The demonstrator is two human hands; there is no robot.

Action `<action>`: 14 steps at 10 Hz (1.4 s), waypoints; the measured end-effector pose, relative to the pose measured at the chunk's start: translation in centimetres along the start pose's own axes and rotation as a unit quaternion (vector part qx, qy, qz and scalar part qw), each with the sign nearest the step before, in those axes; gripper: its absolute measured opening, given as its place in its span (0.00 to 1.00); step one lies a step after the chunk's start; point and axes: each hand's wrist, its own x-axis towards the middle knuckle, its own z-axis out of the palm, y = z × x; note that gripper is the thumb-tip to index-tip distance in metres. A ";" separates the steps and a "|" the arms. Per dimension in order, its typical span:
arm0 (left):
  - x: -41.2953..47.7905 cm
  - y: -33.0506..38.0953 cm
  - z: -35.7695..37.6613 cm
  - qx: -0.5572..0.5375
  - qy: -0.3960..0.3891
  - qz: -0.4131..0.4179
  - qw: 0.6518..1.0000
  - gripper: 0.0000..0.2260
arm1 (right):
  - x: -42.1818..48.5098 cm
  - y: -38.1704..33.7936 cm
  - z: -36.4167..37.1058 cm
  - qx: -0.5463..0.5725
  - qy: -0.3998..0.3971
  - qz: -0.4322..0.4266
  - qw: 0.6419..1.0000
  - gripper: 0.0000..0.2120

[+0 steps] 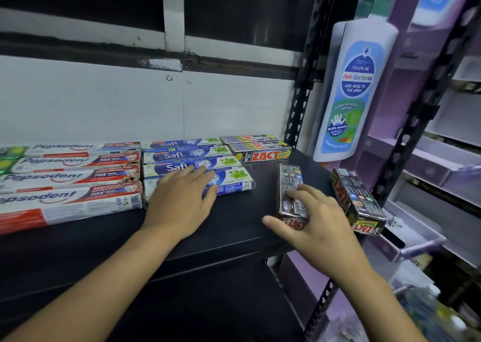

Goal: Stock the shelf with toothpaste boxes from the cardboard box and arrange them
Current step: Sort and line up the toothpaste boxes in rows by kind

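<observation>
Farthest left on my feed, four Pepsodent boxes [70, 183] lie flat in a row running from the back wall toward the front of the dark shelf [234, 219]. The nearest one stops short of the front lip. Touching their right ends lie four Safi boxes [192, 156]. My left hand [182, 201] rests flat on the frontmost one, fingers straight, grasping nothing. Bare shelf runs from that row out to the front lip, the widest open room in view. Behind and to the right, the rear ZACT boxes [260, 150] sit by the back wall, close to the perforated rear post [303, 86]. Right of centre, a loose ZACT box [290, 183] lies pointing back to front, with bare shelf between it and the Safi row. My right hand [317, 227] grasps its near end, fingers curled over the top and thumb spread to the left. A second ZACT box [356, 201] lies angled at the shelf's right edge, just beside that hand; I cannot tell how much of it the shelf carries. Beyond the edge, a tall white wash bottle [354, 91] stands against purple shelving [429, 159]. A black front post [413, 123] hems in the right side.
</observation>
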 end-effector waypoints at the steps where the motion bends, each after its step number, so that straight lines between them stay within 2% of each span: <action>1: 0.0 -0.1 0.0 0.000 0.004 0.003 1.000 0.21 | -0.4 0.0 -0.1 0.051 0.053 0.018 0.997 0.27; 2: -0.1 -0.1 0.0 -0.004 0.008 0.007 1.000 0.21 | -1.6 -0.1 -0.5 0.200 0.115 0.093 0.968 0.19; 3: -0.1 -0.3 0.1 -0.012 0.009 0.007 1.000 0.20 | -2.8 -0.4 -0.6 0.284 0.135 0.125 0.941 0.20; 4: 0.0 -0.2 0.1 -0.011 0.005 0.009 1.000 0.21 | -3.6 0.1 -0.1 0.201 0.153 0.108 0.961 0.18; 5: -0.1 -0.1 0.0 -0.008 0.003 0.010 1.000 0.21 | -3.8 1.2 0.3 0.173 0.167 0.094 0.966 0.11; 6: 0.0 -0.2 0.0 -0.007 0.000 0.008 1.000 0.22 | -4.2 1.7 0.9 0.167 0.135 0.080 0.974 0.15; 7: 0.0 -0.1 0.0 -0.006 -0.003 0.007 1.000 0.22 | -4.3 1.2 0.8 0.184 0.164 0.062 0.967 0.11; 8: 0.0 -0.2 0.0 -0.003 -0.003 0.009 1.000 0.22 | -3.9 1.0 0.8 0.173 0.144 0.013 0.974 0.17; 9: 0.0 -0.2 0.0 -0.005 -0.007 0.007 1.000 0.22 | -3.6 1.4 0.9 0.166 0.174 0.003 0.971 0.14; 10: -0.1 -0.2 0.0 -0.006 -0.006 0.006 1.000 0.22 | -3.9 2.1 1.3 0.156 0.219 0.008 0.963 0.09; 11: 0.0 -0.2 0.0 -0.003 -0.004 0.008 1.000 0.22 | -4.6 2.8 1.4 0.134 0.221 0.034 0.966 0.09; 12: 0.0 -0.2 0.1 -0.003 -0.005 0.008 1.000 0.22 | -5.5 3.2 2.0 0.115 0.189 0.043 0.974 0.05; 13: 0.0 -0.2 0.1 -0.008 0.000 0.009 1.000 0.21 | -5.8 2.9 2.1 0.120 0.175 0.047 0.976 0.07; 14: 0.0 -0.3 0.1 -0.005 -0.001 0.009 1.000 0.22 | -5.5 2.8 1.5 0.118 0.175 0.020 0.977 0.15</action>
